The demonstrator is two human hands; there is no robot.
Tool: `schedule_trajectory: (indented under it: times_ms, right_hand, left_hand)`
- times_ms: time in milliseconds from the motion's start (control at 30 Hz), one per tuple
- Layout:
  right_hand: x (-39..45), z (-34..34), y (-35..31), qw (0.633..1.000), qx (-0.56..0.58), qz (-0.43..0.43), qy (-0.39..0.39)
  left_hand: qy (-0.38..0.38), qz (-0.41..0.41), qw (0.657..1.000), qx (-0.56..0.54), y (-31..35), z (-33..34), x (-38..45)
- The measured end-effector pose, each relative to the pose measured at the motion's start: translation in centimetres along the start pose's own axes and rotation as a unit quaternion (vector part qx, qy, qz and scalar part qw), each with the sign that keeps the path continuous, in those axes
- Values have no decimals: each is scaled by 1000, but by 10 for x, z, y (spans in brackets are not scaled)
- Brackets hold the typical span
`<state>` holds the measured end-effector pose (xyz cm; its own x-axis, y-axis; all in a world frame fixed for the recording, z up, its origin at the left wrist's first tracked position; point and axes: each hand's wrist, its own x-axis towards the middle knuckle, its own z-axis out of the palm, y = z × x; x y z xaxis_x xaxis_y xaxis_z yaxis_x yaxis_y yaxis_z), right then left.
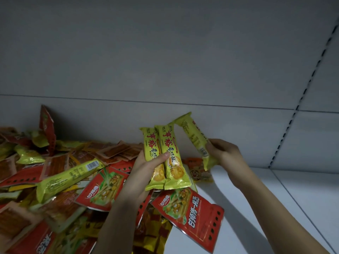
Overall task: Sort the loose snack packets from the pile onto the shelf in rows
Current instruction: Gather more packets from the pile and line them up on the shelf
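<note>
Pile of snack packets [60,182]: heaped on the left half of the white shelf [247,213]; cut off by the left and lower edges, so its full extent cannot be told. Lower-left packets are blurred and their print cannot be read. Included are red flat packets, small brown-orange sachets near the back, and one long yellow packet [68,177] laid across the top, barcode side up. One red packet [47,128] is propped upright against the back panel. A large red packet [192,215] lies at the pile's right edge, partly covered by the left forearm. A small orange packet [199,171] is largely hidden behind the held items.

Left hand [145,173]: two yellow packets [165,158] are gripped side by side, printed faces to the camera, thumb laid across their fronts; the fingers behind are hidden.

Right hand [222,153]: a third yellow packet [197,138] is pinched near its lower end, tilted up and to the left, reverse side showing, its top end just beside the other two.

Surface and surroundings: the shelf's right half is bare white. A grey back panel [165,52] with one horizontal seam is seen behind, and a slotted upright [300,96] runs diagonally at right. Lighting is dim.
</note>
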<state>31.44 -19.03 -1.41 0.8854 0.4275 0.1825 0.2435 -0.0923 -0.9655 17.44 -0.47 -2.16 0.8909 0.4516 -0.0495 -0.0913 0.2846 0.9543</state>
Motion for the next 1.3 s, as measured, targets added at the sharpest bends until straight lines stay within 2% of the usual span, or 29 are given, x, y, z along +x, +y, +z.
schedule_trajectory:
  times_ms: [300, 500, 867, 1033, 1167, 1300]
  right_hand:
    - [-24, 19, -21, 999, 21, -27, 22]
    - [-34, 47, -27, 997, -9, -58, -55]
    - [-37, 67, -36, 979, 142, -20, -148]
    - [-40, 84, -44, 979, 69, -61, -181]
    - [-45, 103, -44, 974, 2, -120, -191]
    - [-49, 121, -45, 959, 9, -154, -237]
  left_hand:
    - [37, 22, 998, -37, -10, 7, -3]
    - [57, 41, 995, -64, -1, 11, -4]
    - [107, 46, 988, -101, -1, -13, -13]
    - [172, 48, 981, -81, -4, -21, -17]
    - [194, 50, 974, -100, -4, -29, -27]
    - [211, 83, 970, -90, -3, -42, -39]
